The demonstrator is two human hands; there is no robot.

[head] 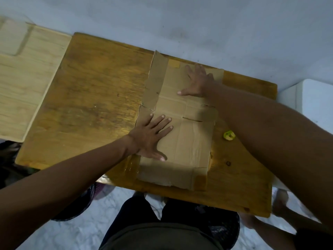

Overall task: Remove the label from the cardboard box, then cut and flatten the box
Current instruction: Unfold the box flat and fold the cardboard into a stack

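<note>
- Head view: the cardboard box is lying opened out and flat on the brown wooden table, toward the table's right half, with its far edge reaching the table's far edge by the pale wall.
- The left hand is pressing palm-down on the near-left part of the cardboard, fingers spread wide and gripping nothing; its fingertips are pointing toward the middle crease.
- The right hand is lying flat on the far part of the cardboard, fingers splayed and thumb stretched out to the left, also holding nothing.
- Slits and fold lines are showing across the middle of the sheet, between the two hands, and the flaps along the left side are lying level with the rest.
- Strips of tape are sitting at the near-right corner of the cardboard, and a glossy strip is extending from its near-left edge onto the table.
- A small yellow-green object is resting on the table just beside the right edge of the cardboard; what it is cannot be told.
- A lighter wooden surface is standing against the table's left side.
- Below the near edge of the table, the person's dark trousers are showing over a marbled floor.
</note>
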